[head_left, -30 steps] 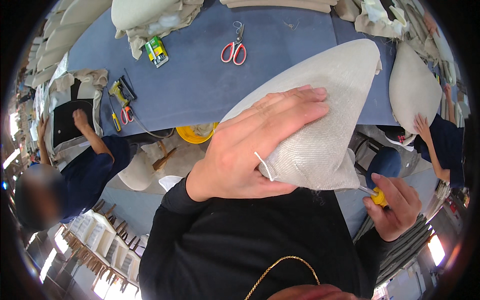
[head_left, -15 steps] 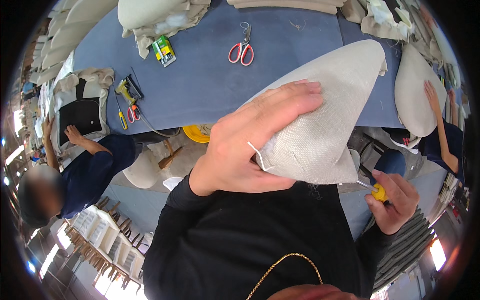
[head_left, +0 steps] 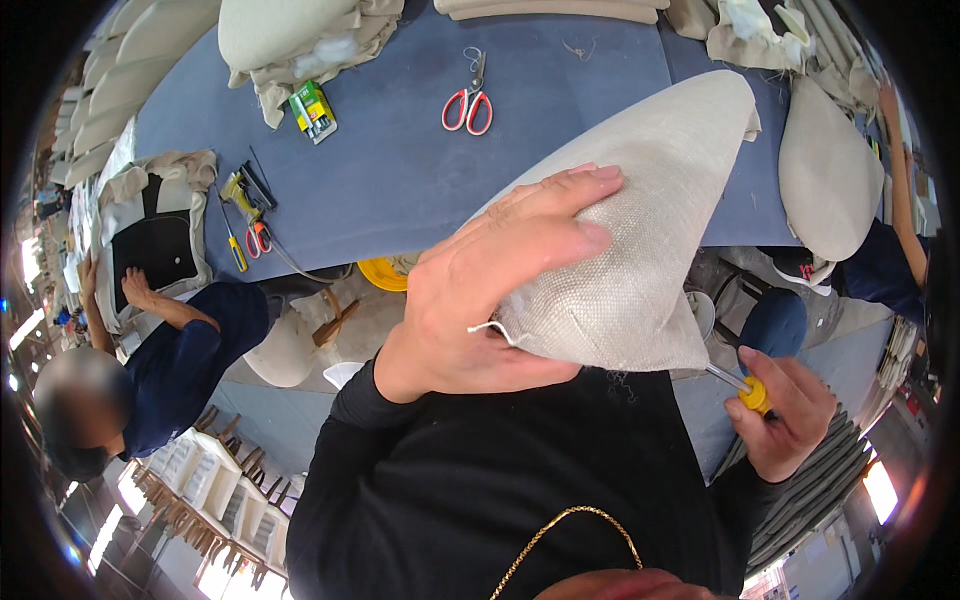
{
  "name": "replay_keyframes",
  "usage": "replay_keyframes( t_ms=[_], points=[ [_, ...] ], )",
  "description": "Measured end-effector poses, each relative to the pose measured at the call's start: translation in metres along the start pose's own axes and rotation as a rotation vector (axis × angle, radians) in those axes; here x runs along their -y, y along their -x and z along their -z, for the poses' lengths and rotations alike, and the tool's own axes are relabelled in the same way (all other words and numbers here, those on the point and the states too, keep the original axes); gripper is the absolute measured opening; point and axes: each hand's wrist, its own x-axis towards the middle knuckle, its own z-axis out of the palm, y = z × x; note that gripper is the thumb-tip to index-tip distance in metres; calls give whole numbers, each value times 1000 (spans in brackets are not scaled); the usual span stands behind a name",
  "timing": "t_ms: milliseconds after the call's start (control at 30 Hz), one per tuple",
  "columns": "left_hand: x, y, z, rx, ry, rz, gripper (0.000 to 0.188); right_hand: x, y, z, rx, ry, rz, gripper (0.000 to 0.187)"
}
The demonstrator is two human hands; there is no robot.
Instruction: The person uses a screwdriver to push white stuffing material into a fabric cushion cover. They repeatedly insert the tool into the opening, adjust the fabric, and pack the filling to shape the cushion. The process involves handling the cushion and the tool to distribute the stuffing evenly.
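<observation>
Beige cushion point(head_left: 655, 225): your left hand point(head_left: 478, 288) is grasping it, fingers spreading over its face, thumb supporting the near edge; it is tilting in front of you, tapered end pointing to one o'clock.
Yellow-handled tool point(head_left: 754, 397): your right hand point(head_left: 792, 412), at four o'clock from the left, is clasping the handle; the metal shaft is reaching the cushion's lower corner, but its tip is hiding, so its depth is staying uncertain.
Corner fabric: if you are levering too hard, you are risking a tear or pucker, because the shaft is working at one small spot.
Left thumb: lying at nine o'clock from that corner, it is risking a jab if the tip is slipping through.
White thread point(head_left: 497, 329): its loose end is curling beside that thumb, so a shifting hold is risking a snag.
Scissors point(head_left: 469, 108): they are resting at twelve o'clock on the blue table point(head_left: 360, 170), apart from the cushion.
</observation>
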Motion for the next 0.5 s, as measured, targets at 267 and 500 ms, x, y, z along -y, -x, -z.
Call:
replay_keyframes(
  t_ms=[267, 500],
  points=[
    [3, 4, -20, -75, 149, -37, 72, 11, -1, 3, 33, 34, -25, 51],
    [3, 0, -15, 23, 68, -116, 59, -5, 5, 8, 43, -40, -1, 52]
  ],
)
